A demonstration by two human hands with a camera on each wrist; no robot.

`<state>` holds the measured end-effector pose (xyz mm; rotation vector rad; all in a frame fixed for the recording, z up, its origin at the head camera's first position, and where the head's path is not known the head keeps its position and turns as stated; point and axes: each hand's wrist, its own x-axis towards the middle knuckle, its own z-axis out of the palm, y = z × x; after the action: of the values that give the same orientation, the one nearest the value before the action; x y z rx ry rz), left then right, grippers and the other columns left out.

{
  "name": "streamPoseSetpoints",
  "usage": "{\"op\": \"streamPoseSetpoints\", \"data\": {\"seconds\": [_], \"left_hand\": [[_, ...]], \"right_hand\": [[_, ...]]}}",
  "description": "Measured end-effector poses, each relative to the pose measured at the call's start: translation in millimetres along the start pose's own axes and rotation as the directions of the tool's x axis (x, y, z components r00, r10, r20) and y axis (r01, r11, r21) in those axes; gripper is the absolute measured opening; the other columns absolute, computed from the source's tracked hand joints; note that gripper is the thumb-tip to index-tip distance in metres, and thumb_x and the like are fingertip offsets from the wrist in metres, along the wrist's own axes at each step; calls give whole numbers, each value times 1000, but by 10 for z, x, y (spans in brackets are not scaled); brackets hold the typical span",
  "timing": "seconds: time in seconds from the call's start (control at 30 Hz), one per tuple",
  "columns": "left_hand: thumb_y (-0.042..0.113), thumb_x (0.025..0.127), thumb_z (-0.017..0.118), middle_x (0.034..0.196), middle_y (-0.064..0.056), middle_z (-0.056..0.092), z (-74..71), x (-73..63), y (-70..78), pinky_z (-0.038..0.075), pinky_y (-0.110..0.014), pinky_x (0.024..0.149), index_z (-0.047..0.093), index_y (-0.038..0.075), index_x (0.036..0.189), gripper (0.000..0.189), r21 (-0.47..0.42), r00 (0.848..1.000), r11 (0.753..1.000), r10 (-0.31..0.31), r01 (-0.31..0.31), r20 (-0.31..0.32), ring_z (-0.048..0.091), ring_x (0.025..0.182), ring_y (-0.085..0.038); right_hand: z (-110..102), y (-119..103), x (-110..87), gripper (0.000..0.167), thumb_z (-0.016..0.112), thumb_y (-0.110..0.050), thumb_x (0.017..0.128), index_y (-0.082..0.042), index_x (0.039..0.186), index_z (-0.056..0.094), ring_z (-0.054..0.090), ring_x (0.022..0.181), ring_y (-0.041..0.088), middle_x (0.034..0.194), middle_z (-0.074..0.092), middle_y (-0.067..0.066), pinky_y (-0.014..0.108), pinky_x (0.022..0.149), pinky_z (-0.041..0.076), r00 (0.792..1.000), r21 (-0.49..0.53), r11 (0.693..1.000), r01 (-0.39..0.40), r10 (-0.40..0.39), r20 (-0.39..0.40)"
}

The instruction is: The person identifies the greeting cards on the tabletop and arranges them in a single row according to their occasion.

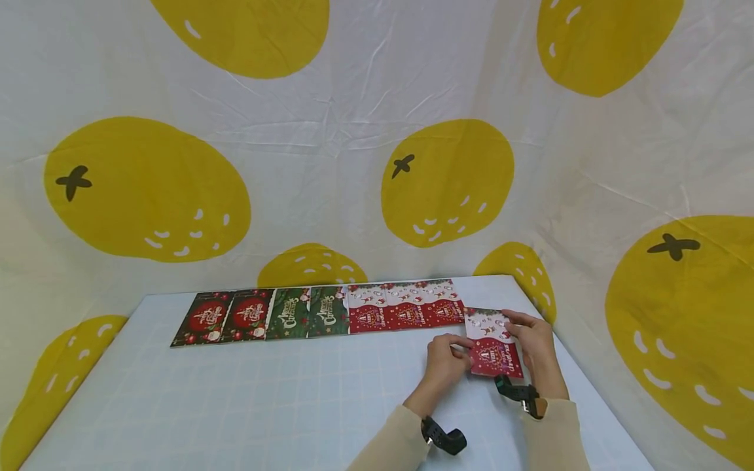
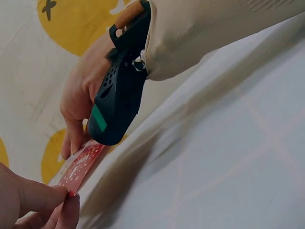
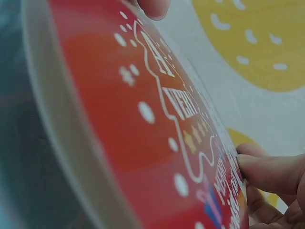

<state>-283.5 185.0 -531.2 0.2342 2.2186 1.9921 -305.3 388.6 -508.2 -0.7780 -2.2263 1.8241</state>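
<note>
Both hands hold one Christmas card point(image 1: 493, 350), white above and red below, with "A Very Merry Christmas" lettering. My left hand point(image 1: 444, 360) pinches its left edge between thumb and fingers; the left wrist view shows this pinch by the left hand point(image 2: 35, 202) up close. On the card's upper right edge, my right hand point(image 1: 535, 343) grips with thumb and fingers. Close up in the right wrist view, the card point(image 3: 157, 119) is tilted and slightly bowed, with the right hand point(image 3: 276, 183) pinching its edge. Whether the card touches the table cannot be told.
Along the table's back lies a row of cards: two dark red cards point(image 1: 226, 317), two green cards point(image 1: 309, 313) and three red-and-white cards point(image 1: 405, 306), side by side. The pale checked tabletop point(image 1: 235, 405) meets a fruit-patterned curtain point(image 1: 330, 176) behind and at the sides.
</note>
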Motion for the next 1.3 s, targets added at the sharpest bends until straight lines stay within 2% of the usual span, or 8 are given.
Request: {"op": "streamPoseSetpoints", "data": {"seconds": [0.17, 0.33, 0.47, 0.73, 0.9, 1.1, 1.3], "left_hand": [[-16, 78, 78, 96, 5, 64, -7, -16, 19, 52, -25, 55, 81, 10, 97, 32, -22, 1000, 1000, 0, 1, 23, 64, 64, -10], [-17, 78, 78, 94, 5, 67, -17, -22, 28, 53, -25, 56, 81, 9, 101, 35, -49, 999, 999, 0, 2, 42, 65, 65, -10], [-18, 79, 77, 94, 7, 71, -41, -25, 42, 55, -25, 58, 82, 8, 101, 35, -73, 999, 997, 0, 3, 32, 65, 66, -9], [-20, 77, 75, 88, 2, 73, -99, 2, 36, 54, -23, 58, 82, 4, 100, 34, -110, 998, 993, 31, -36, -48, 65, 66, -7], [-20, 75, 74, 93, 1, 73, -149, 36, 27, 55, -23, 59, 82, 5, 100, 36, -103, 995, 993, 51, -60, -90, 67, 71, -10], [-20, 76, 75, 94, 0, 75, -184, 76, -2, 56, -23, 60, 82, 4, 99, 34, -108, 985, 990, 74, -91, -156, 69, 73, -10], [-17, 78, 76, 88, -2, 73, -237, 107, -10, 56, -24, 59, 82, 4, 100, 31, -102, 977, 991, 59, -81, -206, 68, 72, -8]], "right_hand": [[-8, -2, -8, 39, 58, -4, 105, -1, 144, 62, 44, 130, 34, 149, 49, 22, 38, 97, 42, 1000, 9, 1000, 18, -18, -12], [11, 10, -2, 38, 57, -5, 106, -1, 143, 62, 43, 134, 36, 150, 49, 22, 42, 105, 41, 999, 19, 1000, 18, -18, -26], [22, 10, 4, 38, 57, -7, 107, -2, 145, 62, 42, 137, 37, 153, 49, 21, 46, 111, 39, 1000, 21, 1000, 2, -2, -24], [3, -20, -14, 42, 62, -15, 106, -7, 148, 60, 40, 143, 38, 157, 47, 20, 51, 120, 34, 999, 16, 1000, -13, 12, 50], [-1, -52, -19, 43, 65, -16, 105, -5, 147, 60, 38, 147, 39, 159, 45, 22, 52, 121, 32, 995, -4, 1000, -5, 6, 104], [14, -48, -8, 42, 63, -12, 105, -4, 146, 60, 33, 150, 39, 161, 42, 22, 54, 123, 29, 983, -15, 1000, 5, -2, 186], [54, -75, -66, 42, 64, -13, 105, -2, 145, 61, 30, 150, 42, 160, 42, 25, 57, 123, 27, 966, -47, 997, 54, -40, 257]]}}
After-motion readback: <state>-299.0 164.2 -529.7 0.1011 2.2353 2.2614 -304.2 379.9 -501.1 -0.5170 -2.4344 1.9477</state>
